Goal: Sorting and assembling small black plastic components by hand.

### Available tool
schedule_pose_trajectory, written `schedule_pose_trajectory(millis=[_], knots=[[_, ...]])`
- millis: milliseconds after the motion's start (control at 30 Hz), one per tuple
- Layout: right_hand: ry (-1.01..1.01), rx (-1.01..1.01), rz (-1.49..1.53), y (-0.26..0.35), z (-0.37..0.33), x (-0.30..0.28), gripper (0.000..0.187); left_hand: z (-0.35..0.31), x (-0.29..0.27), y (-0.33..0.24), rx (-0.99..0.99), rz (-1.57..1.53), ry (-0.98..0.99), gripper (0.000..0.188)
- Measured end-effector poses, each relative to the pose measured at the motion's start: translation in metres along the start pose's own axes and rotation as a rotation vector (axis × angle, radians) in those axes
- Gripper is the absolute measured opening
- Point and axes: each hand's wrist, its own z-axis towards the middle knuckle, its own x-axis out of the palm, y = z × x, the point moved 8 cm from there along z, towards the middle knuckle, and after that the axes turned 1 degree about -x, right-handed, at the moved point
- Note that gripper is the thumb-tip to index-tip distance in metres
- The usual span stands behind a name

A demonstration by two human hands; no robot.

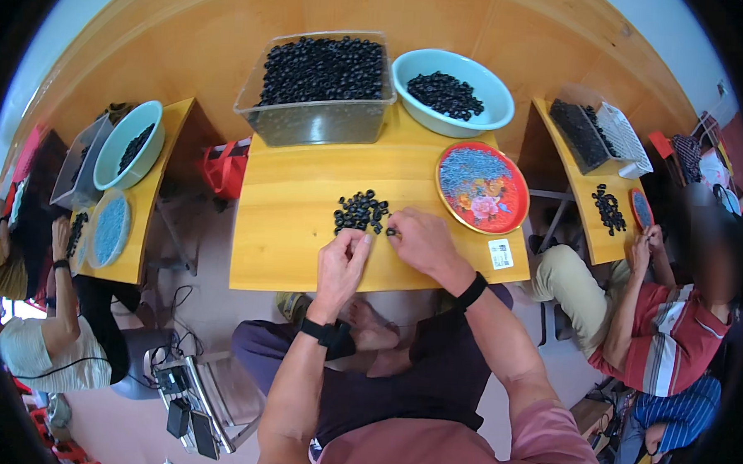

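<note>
Head view: pile of black pieces [359, 211] set on worktop [291, 170], left of red-rimmed tray [515, 198]. Single black piece [391, 231] seen at fingertips of right hand [425, 243], between pile and tray; whether pinched or merely touched, cannot be told. Left hand [343, 264] curled beside pile, contents hidden. Risk judged: pile could be scattered by brushing knuckles; piece could be dropped through slipping. Piece's direction and long axis too small to be resolved; pile pieces turned variously.

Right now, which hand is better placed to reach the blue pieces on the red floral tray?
Probably the right hand: it is nearer the red floral tray, though it appears to touch a black piece; the left hand is farther away.
</note>
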Motion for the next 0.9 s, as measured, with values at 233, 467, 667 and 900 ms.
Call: schedule_pose_trajectory(millis=[233, 467, 667, 900], knots=[[-0.168, -0.194, 0.103, 0.039, -0.014, -0.016, 0.016, -0.001, 0.005, 0.011, -0.039, -0.206, 0.091, 0.024], [-0.167, -0.235, 0.185, 0.032, -0.027, -0.004, 0.014, -0.001, 0.011, 0.020, -0.096, -0.228, 0.145, 0.020], [-0.165, -0.054, 0.247, -0.004, -0.028, -0.046, 0.012, -0.003, 0.009, 0.019, -0.099, -0.025, 0.149, 0.019], [-0.002, 0.371, -0.122, -0.106, -0.021, -0.104, 0.010, -0.003, 0.005, 0.016, -0.045, -0.091, 0.095, 0.018]])
